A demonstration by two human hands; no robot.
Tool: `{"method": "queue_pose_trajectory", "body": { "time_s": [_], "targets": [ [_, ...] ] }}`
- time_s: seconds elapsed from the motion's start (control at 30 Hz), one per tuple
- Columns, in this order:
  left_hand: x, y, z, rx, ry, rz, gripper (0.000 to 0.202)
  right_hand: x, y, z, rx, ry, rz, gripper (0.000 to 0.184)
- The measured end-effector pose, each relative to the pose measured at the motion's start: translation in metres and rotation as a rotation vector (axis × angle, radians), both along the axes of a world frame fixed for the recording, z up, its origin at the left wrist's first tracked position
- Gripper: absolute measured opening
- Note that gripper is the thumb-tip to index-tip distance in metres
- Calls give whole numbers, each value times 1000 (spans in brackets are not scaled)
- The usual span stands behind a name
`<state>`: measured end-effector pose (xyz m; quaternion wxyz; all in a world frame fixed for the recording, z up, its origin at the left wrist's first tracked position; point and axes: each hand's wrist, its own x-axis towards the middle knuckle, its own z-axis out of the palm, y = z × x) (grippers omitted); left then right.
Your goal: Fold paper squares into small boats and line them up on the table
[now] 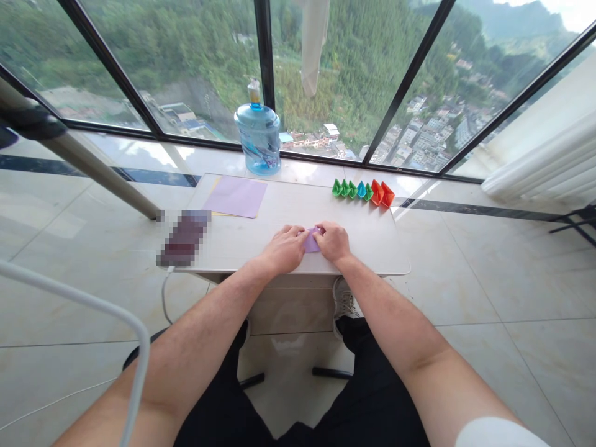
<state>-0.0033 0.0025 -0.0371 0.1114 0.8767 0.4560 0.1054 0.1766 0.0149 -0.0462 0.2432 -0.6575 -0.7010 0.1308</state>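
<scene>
A small folded piece of purple paper (311, 241) lies on the low white table (372, 248), near its front edge. My left hand (284, 249) presses on its left side with the fingers curled down onto it. My right hand (333, 241) pinches its right side. Both hands touch the paper and almost meet over it. Most of the paper is hidden under the fingers.
A stack of purple and yellow paper sheets (236, 197) lies at the table's back left. A row of several folded paper boats (363, 190), green, blue and red, stands at the back right. A blurred dark object (183, 246) sits at the left edge. A water jug (257, 136) stands by the window.
</scene>
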Motion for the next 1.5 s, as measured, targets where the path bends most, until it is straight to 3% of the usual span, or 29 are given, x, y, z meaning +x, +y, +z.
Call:
{"method": "queue_pose_trajectory", "body": {
  "time_s": [0.13, 0.37, 0.63, 0.83, 1.5],
  "targets": [
    [1, 1, -1, 6, -1, 9, 46, 2, -6, -6, 98, -35, 52, 15],
    [0, 3, -1, 21, -20, -13, 41, 13, -17, -11, 212, -170, 287, 26],
    [-3, 4, 1, 37, -79, -75, 44, 23, -25, -10, 278, -222, 428, 34],
    [-3, 7, -4, 79, -57, -96, 40, 25, -25, -11, 259, -226, 470, 28],
    [-2, 4, 2, 34, -98, -59, 38, 26, -23, -11, 262, -226, 540, 29]
  ]
}}
